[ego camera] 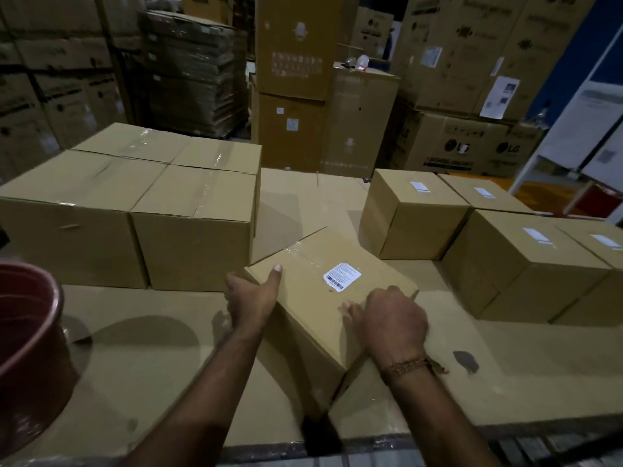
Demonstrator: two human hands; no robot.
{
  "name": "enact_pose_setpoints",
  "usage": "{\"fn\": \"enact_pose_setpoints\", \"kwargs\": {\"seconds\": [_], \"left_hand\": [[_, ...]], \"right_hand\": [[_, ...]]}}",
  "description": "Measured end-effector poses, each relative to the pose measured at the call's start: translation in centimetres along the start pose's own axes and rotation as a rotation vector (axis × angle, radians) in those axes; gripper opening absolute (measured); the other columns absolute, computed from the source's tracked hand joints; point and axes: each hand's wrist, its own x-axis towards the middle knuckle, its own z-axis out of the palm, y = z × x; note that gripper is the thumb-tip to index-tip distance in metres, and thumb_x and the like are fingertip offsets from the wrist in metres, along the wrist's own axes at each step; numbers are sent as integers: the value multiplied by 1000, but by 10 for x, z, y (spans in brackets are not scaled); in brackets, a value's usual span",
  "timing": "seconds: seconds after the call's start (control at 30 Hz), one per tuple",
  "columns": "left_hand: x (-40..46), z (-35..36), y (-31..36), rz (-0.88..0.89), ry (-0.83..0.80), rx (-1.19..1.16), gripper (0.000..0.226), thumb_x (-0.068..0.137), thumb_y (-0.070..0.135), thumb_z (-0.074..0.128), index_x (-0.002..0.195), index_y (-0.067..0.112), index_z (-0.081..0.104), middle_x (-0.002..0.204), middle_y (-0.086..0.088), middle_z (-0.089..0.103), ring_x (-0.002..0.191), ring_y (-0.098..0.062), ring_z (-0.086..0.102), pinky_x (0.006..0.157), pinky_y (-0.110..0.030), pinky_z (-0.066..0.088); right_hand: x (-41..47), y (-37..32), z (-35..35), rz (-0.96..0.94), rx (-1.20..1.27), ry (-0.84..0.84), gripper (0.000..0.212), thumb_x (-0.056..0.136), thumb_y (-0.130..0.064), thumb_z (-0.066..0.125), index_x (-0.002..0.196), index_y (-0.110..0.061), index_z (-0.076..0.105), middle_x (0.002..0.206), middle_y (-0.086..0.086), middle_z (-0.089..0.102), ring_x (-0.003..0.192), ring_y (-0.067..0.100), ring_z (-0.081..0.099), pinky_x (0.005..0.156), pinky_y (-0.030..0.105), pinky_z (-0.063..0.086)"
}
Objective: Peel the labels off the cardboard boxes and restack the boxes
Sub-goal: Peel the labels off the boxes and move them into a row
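A cardboard box (313, 308) sits turned at an angle in the middle of the cardboard-covered surface, with a white barcode label (342, 276) on its top. My left hand (251, 299) grips the box's left edge, thumb on top and fingers down the side. My right hand (387, 320) rests on the box's near right edge with fingers curled over it. Several labelled boxes (526, 264) stand at the right, each with a small white label (420, 186) on top. Unlabelled taped boxes (135, 210) are grouped at the left.
A dark red bucket (30, 345) stands at the near left edge. Flat cardboard sheets (168, 365) cover the work surface. Tall stacks of appliance cartons (465, 79) fill the background. A dark stain (467, 360) marks the cardboard to the right of my wrist.
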Motion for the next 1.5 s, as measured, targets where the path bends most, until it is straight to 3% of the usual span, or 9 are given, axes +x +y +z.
{"fn": "enact_pose_setpoints", "kwargs": {"seconds": [0.13,0.27,0.37,0.57,0.73,0.93,1.17,1.33,1.5], "left_hand": [[-2,-4,-2,-59,-195,-127,77,91,59,73,146,15,44,138,-7,60,121,-29,57,108,-49,50],[2,-7,0,-66,-270,-117,77,99,57,63,155,13,34,146,-9,53,126,-31,53,110,-51,47],[3,-5,-2,-70,-268,-150,73,98,58,63,152,16,37,143,-6,55,127,-30,54,111,-53,47],[9,3,-14,-39,-274,-189,90,74,77,67,147,28,47,135,0,65,121,-26,63,109,-54,50],[-10,3,-3,-10,-177,-175,62,97,56,66,143,16,53,130,-6,67,115,-28,66,105,-52,54],[-40,10,-4,55,-132,-21,65,89,54,74,138,19,49,132,-3,66,116,-28,64,105,-48,53],[-49,-1,3,279,-197,316,81,98,52,66,160,14,29,156,-7,52,138,-30,53,104,-37,45],[-42,-13,6,322,-250,343,76,97,53,66,157,18,35,150,-4,57,132,-25,57,101,-36,46],[-43,-15,7,360,-207,526,92,97,62,60,166,19,17,167,-9,36,146,-32,45,112,-49,46]], "right_hand": [[38,20,-3,-15,161,81,56,99,-66,52,130,-22,70,124,9,69,115,31,63,87,37,50],[66,37,14,-72,236,-81,70,97,-73,48,147,-25,52,141,13,56,133,36,50,109,46,42],[67,44,22,-78,300,-99,56,97,-73,47,122,-25,60,129,9,61,126,35,54,106,47,40],[63,55,28,-21,292,-81,63,98,-74,43,127,-21,58,127,18,58,121,39,53,99,44,45],[56,60,35,-24,251,-107,65,98,-75,39,129,-20,56,128,18,57,122,37,51,96,45,49],[36,49,43,24,164,-49,78,103,-71,28,151,-12,44,141,18,56,129,34,49,101,47,46],[27,39,26,-1,54,-77,68,107,-66,30,123,-16,72,122,9,69,114,29,61,80,36,45],[40,42,21,-127,163,81,34,109,-38,46,126,-19,69,127,9,60,120,29,53,94,38,47],[38,38,42,-232,468,150,23,105,-17,54,114,-17,75,110,1,52,105,20,50,76,31,46]]}}
